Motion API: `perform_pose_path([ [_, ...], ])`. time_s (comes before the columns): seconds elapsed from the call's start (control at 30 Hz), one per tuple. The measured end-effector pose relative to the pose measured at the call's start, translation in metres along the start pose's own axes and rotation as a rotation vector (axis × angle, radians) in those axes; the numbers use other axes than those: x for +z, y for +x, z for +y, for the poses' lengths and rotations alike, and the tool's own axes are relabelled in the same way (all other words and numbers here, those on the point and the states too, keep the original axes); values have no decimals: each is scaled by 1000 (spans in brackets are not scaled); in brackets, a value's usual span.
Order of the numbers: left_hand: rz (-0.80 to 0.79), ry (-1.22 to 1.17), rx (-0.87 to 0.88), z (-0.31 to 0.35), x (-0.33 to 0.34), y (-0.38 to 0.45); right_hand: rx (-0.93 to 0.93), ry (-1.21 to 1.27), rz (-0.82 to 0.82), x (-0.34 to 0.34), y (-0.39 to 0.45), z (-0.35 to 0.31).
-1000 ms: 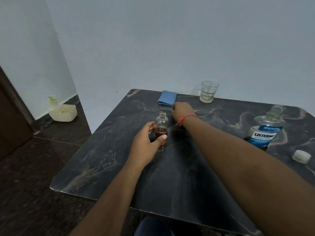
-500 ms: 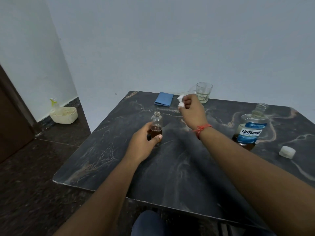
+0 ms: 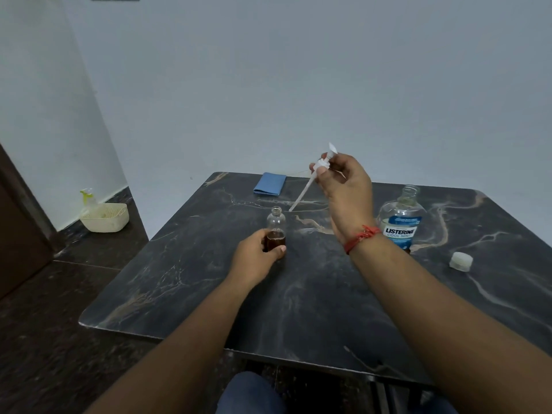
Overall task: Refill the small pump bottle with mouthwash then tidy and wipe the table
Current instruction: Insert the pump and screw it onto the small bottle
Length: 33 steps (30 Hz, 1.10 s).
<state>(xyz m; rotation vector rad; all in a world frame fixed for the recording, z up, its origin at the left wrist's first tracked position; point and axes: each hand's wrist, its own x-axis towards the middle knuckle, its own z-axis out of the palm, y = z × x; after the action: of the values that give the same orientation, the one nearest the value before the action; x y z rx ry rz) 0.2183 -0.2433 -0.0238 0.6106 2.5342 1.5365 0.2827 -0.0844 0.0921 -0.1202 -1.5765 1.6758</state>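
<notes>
The left hand [image 3: 257, 258] gripped the small bottle [image 3: 275, 231] mid-worktop; the right hand [image 3: 343, 186] pinched the pump head [image 3: 324, 162]. Its slanted tube might miss the narrow neck and drip.

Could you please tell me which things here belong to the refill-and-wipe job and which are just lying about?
Job: small bottle, pump, mouthwash bottle, its cap, blue cloth.
Lying about: basket and spray bottle on the floor.
</notes>
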Motion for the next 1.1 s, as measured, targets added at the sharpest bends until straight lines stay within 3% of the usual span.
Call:
perform_pose_path([
  [0.47,10,84,89,9,40,-7,-25,-141,-41,-13,7,-4],
  [0.7,5,58,89,8,39,-6,27,-401,-243,-12,-3,10],
  [1.1,2,47,107,9,39,-6,15,-483,-252,-9,-2,8],
])
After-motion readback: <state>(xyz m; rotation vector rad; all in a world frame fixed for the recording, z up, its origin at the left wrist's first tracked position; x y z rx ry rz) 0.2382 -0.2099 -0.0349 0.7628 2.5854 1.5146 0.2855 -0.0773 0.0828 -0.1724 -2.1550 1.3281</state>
